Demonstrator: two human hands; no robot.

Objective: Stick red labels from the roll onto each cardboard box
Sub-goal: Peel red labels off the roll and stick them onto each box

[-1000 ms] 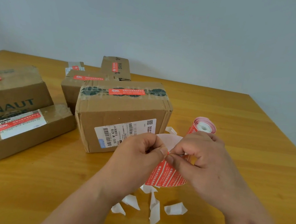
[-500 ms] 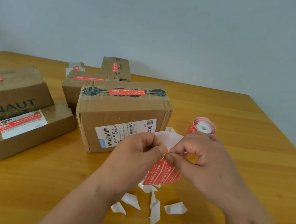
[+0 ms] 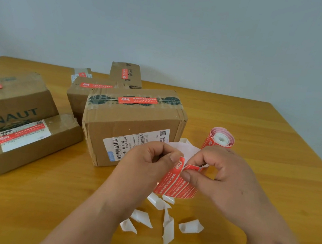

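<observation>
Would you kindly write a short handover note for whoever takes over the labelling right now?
Left hand pinches the edge of the red label strip; right hand pinches a label's corner, starting to peel it. Both grips are at the strip's top edge.
The roll lies on the table behind the hands, beside the nearest box.
Done: all six boxes in view carry a red label; backing scraps lie in front.
Left: finish peeling; no unlabelled box is in view for it.

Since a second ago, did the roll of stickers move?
No. The roll sits in the same spot right of the big box.
</observation>
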